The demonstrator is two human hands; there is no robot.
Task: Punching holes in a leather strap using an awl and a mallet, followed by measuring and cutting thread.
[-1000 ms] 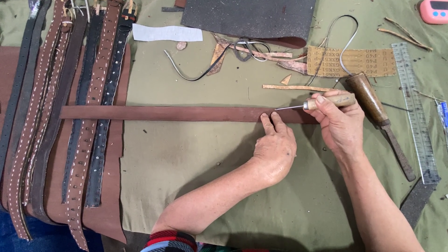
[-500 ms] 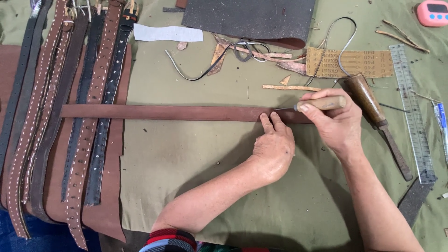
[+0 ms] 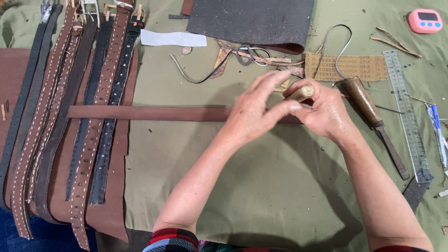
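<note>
Two hands meet above the brown leather strap (image 3: 154, 113), which lies flat across the green cloth (image 3: 261, 186). Our right hand (image 3: 326, 114) is closed around a pale wooden tool handle (image 3: 302, 92); the tool's tip is hidden, so we cannot make out its kind. Our left hand (image 3: 256, 112) has its fingers loosely spread, fingertips touching the right hand, and covers part of the strap. We see finished belts (image 3: 70, 116) cut off at the left edge, and a wooden-handled chisel (image 3: 373, 116) just right.

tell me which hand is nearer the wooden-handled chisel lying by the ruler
Right. The right hand, its grip closed on a small wooden handle, sits just left of the chisel. The left hand is farther left, over the brown strap.
</note>
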